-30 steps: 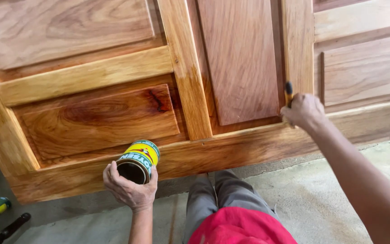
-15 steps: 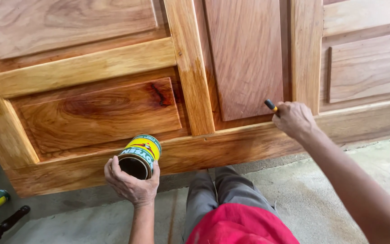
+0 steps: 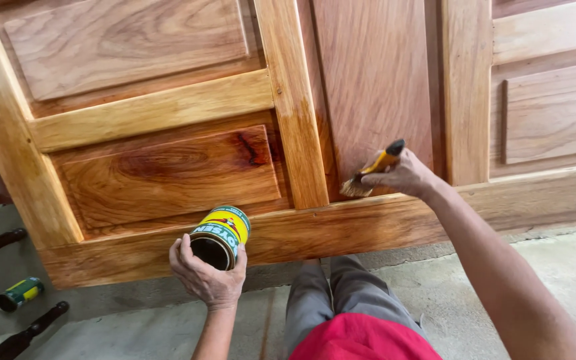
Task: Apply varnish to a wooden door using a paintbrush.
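My right hand [image 3: 405, 177] closed around paintbrush [image 3: 371, 172]; bristles touching lower edge of tall centre panel [image 3: 375, 87], just above bottom rail [image 3: 341, 227]. My left hand [image 3: 207, 277] clamped on open varnish can [image 3: 220, 237], tilted toward me, held in front of rail. Left panels glossy, darker; centre and right panels duller. Judgement: stroke along grain, light load on bristles, work groove at panel foot first, keep can close. Second small can [image 3: 19, 293] lying on floor, left.

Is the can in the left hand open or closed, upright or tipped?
Open and tipped: the can in the left hand has no lid, and its dark mouth faces the camera.
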